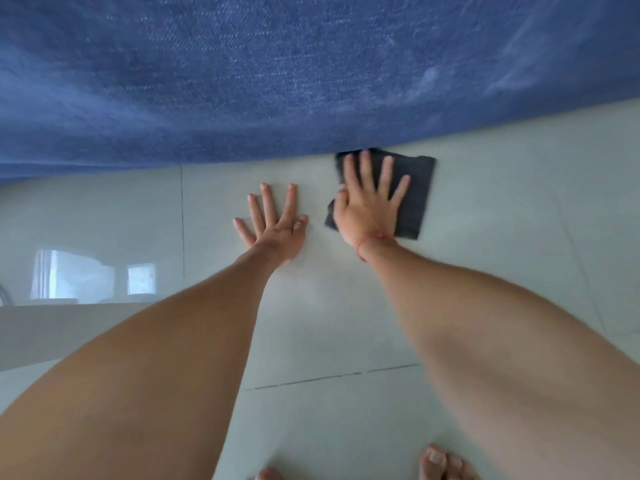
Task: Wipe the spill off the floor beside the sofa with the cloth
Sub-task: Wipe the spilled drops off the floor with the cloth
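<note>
A dark grey folded cloth (417, 195) lies flat on the pale tiled floor (502, 209), its far edge touching the base of the blue sofa (277, 81). My right hand (369, 202) presses flat on the cloth with fingers spread; a red thread circles its wrist. My left hand (277, 223) rests palm down on the bare floor just left of the cloth, fingers apart, holding nothing. No spill is clearly visible on the tiles.
The sofa fills the whole upper half of the view. Dark grout lines (332, 377) cross the glossy tiles. A window reflection (90, 275) shines on the floor at left. My bare toes (443, 462) show at the bottom edge.
</note>
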